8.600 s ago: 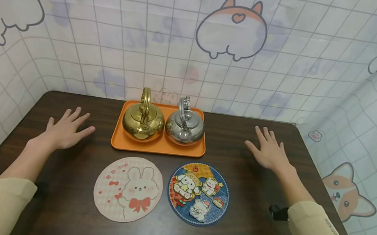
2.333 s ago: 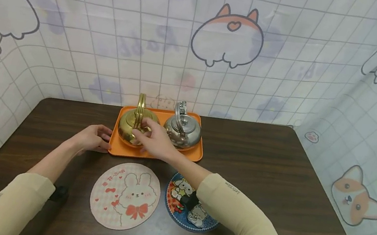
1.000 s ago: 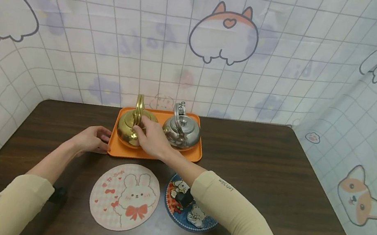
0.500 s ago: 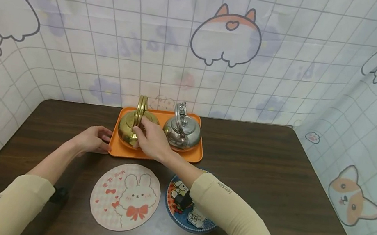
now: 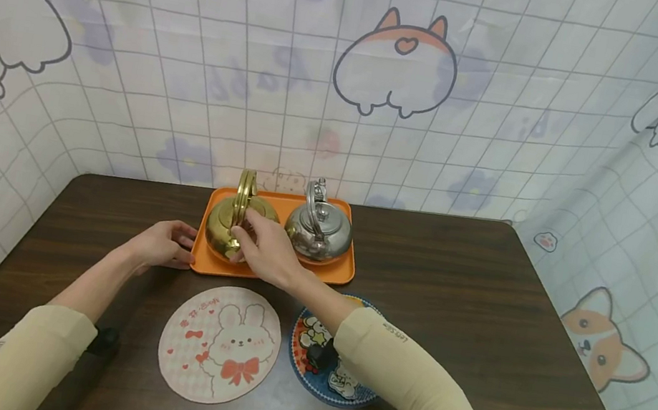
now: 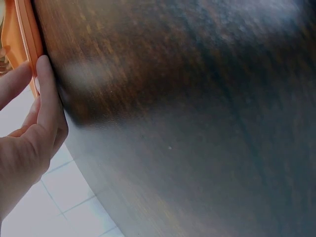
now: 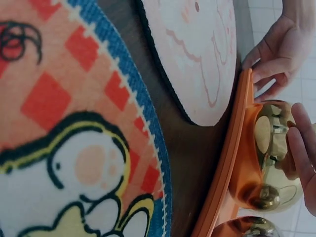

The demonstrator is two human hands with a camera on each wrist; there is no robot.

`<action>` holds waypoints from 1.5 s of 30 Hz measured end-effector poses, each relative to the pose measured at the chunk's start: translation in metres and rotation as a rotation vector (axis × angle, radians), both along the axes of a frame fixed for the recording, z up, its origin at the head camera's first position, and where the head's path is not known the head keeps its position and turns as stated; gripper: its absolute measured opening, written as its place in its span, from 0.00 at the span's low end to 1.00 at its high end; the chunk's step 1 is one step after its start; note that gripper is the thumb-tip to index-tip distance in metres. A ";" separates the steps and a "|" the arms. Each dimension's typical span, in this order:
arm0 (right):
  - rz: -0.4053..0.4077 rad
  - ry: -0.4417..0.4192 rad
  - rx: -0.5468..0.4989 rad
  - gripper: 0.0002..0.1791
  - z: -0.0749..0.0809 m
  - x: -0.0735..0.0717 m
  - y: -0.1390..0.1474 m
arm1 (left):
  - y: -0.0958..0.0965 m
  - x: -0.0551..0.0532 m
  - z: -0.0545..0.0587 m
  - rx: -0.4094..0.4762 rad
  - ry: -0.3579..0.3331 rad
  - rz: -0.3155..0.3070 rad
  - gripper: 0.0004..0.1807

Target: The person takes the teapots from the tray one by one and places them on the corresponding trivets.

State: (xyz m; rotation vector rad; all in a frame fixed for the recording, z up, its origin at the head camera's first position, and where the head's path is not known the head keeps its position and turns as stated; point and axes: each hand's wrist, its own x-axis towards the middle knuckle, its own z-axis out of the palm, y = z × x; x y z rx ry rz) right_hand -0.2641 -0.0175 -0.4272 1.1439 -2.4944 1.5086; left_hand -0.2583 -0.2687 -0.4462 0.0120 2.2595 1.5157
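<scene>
On the orange tray [image 5: 214, 266] stand a shiny gold kettle [image 5: 218, 234] and, to its right, a silver kettle [image 5: 328, 240]. My left hand [image 5: 157, 245] pinches the tray's left front corner, thumb and fingertips at the rim in the left wrist view. My right hand [image 5: 269, 249] reaches across to the gold kettle, with thumb and fingers at the lower front of its upright handle [image 5: 243, 196], pinching it. The fingers' far side is hidden. In the right wrist view the gold kettle's body [image 7: 276, 163] shows beside those fingers [image 7: 301, 143].
A round pink rabbit mat [image 5: 218, 345] lies in front of the tray. Right of it is a round blue cartoon mat [image 5: 343, 402], partly under my right forearm. A tile-patterned cloth [image 5: 299, 69] hangs behind the dark wooden table [image 5: 452, 291].
Both hands have come in from the table's sides to the tray and gold kettle. Over the last seconds my right fingers have closed in on the handle; the kettles stay on the tray.
</scene>
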 end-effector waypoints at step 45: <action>0.101 0.007 -0.069 0.09 0.011 0.036 0.012 | -0.001 0.001 -0.002 0.038 0.039 -0.016 0.33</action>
